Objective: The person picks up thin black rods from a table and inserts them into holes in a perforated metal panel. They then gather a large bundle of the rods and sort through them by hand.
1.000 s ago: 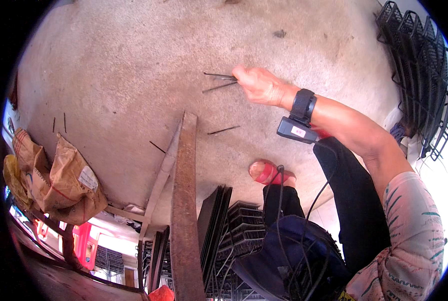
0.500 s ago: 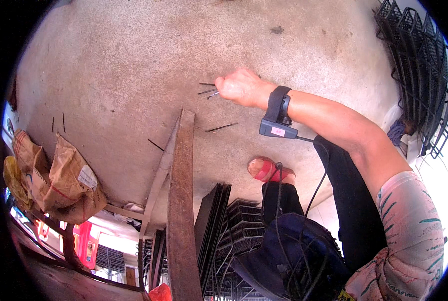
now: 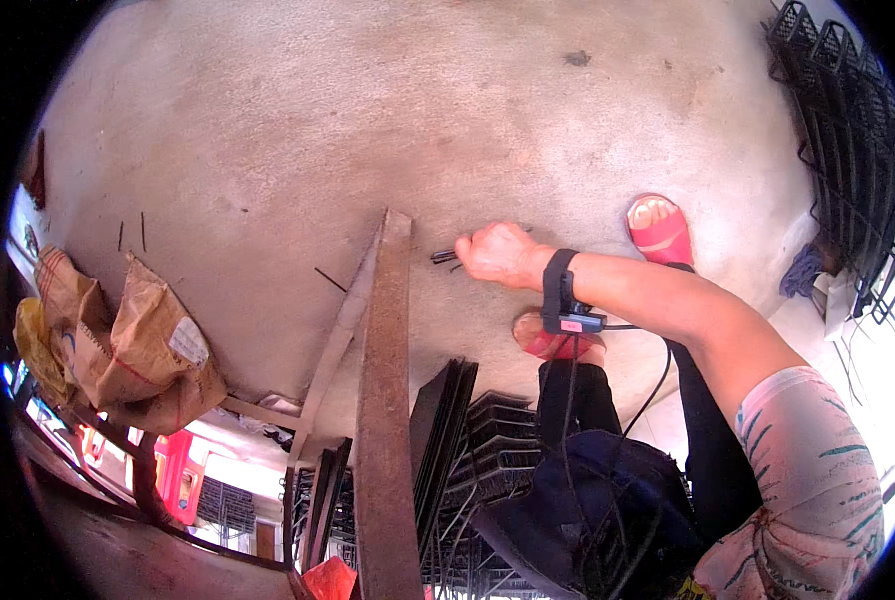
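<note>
My right hand [image 3: 502,254] is closed low over the floor, its fingers wrapped round a small bunch of thin black rods [image 3: 443,257]. The rods' dark ends stick out to the left of the fist; the rest is hidden inside it. A black strap with a small box sits round that wrist. On the floor to the left lies a single thin black rod [image 3: 330,279], beside the leg of a brown beam-like stand. Farther left, two more thin rods [image 3: 131,233] lie near some brown sacks. My left hand is out of view.
A long rusty-brown beam [image 3: 385,400] runs up from the lower edge, left of my hand. Brown sacks [image 3: 157,345] slump at the left. Black wire racks [image 3: 847,150] are stacked at the right. Dark flat strips [image 3: 441,440] and more racks stand near my red-sandalled feet.
My right hand has drawn back closer to my feet with the rods. The rod that lay apart below it no longer shows on the floor. My second sandalled foot has come into view.
</note>
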Demonstrator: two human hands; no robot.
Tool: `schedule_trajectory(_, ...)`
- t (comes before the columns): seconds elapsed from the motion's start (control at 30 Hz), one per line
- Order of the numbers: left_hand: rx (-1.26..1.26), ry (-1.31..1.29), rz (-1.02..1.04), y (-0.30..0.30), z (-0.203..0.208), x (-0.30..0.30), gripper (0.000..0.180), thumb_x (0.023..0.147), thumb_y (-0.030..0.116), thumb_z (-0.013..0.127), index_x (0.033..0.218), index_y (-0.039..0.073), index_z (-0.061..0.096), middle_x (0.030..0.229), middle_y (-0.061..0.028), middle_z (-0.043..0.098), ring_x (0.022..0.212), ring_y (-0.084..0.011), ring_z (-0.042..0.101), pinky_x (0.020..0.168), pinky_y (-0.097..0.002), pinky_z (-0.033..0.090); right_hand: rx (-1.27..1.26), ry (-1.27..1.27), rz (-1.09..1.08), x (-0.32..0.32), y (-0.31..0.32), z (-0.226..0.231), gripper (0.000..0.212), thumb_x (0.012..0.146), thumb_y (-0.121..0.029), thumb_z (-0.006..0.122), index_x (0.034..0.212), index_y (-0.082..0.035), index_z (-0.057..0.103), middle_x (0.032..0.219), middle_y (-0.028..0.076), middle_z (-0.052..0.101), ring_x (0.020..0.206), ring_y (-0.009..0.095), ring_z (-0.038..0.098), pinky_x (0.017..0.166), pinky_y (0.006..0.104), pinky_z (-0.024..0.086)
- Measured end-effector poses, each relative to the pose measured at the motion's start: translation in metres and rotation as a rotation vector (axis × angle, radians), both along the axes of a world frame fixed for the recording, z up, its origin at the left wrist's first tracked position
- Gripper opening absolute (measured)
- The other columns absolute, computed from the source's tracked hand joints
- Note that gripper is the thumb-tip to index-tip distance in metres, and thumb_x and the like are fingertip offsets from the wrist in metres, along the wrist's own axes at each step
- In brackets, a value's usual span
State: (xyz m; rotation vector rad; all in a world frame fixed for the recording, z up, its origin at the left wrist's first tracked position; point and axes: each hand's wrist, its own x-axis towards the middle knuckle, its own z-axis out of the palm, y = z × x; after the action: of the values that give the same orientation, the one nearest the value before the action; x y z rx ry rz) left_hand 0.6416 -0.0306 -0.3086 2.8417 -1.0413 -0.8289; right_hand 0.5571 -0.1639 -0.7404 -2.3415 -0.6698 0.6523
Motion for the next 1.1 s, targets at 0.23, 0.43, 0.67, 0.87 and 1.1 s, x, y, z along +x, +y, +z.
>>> schedule_trajectory(0.23, 0.017, 0.004, 0.009, 0.001, 0.015, -0.004, 0.028, 0.076, 0.025, 0.051, 0.091, 0.001, 0.052, 0.085, -0.0084, 0.058, 0.079, -0.0249, 0.056, 0.093, -0.053, 0.018, -0.144, 0.035, 0.067, 0.005, 0.014, 0.012, 0.019, 0.065, -0.011, 0.051, 0.075, 0.005, 0.048, 0.058, 0.015, 0.055, 0.052, 0.028, 0.057, 0.043, 0.0385, 0.045)
schedule_trajectory(0.43, 0.028, 0.003, 0.014, 0.0, 0.032, -0.012, 0.028, 0.076, 0.025, 0.051, 0.091, 0.002, 0.052, 0.085, -0.008, 0.059, 0.079, -0.0247, 0.056, 0.094, -0.0531, 0.018, -0.331, -0.046, 0.27, 0.014, 0.016, 0.029, 0.02, 0.065, -0.009, 0.051, 0.077, 0.007, 0.049, 0.06, 0.015, 0.056, 0.053, 0.028, 0.058, 0.043, 0.0396, 0.046)
schedule_trajectory(0.67, 0.044, 0.019, 0.021, -0.006, 0.069, -0.029, 0.027, 0.076, 0.025, 0.052, 0.091, 0.002, 0.052, 0.085, -0.0076, 0.059, 0.08, -0.0245, 0.056, 0.094, -0.0532, 0.017, -0.173, 0.109, 0.108, 0.006, -0.046, 0.067, 0.017, 0.064, -0.004, 0.05, 0.075, 0.008, 0.044, 0.058, 0.019, 0.055, 0.057, 0.032, 0.058, 0.046, 0.0399, 0.045)
schedule_trajectory(0.87, 0.036, -0.022, 0.188, -0.028, 0.094, -0.042, 0.02, 0.073, 0.02, 0.056, 0.084, 0.003, 0.057, 0.082, -0.0077, 0.059, 0.078, -0.0237, 0.056, 0.095, -0.05, 0.019, -0.278, 0.333, -0.164, -0.016, -0.086, 0.139, 0.016, 0.067, -0.006, 0.047, 0.076, 0.006, 0.043, 0.057, 0.021, 0.053, 0.056, 0.037, 0.055, 0.049, 0.0443, 0.042)
schedule_trajectory(1.1, -0.09, -0.176, 0.288, -0.028, 0.129, -0.048, 0.02, 0.069, 0.017, 0.061, 0.084, 0.003, 0.059, 0.079, -0.0072, 0.059, 0.077, -0.0225, 0.056, 0.092, -0.0473, 0.025, 0.062, 0.471, -0.584, -0.008, -0.109, 0.314, 0.021, 0.069, -0.014, 0.048, 0.073, 0.006, 0.041, 0.059, 0.025, 0.05, 0.06, 0.041, 0.051, 0.053, 0.0471, 0.039)
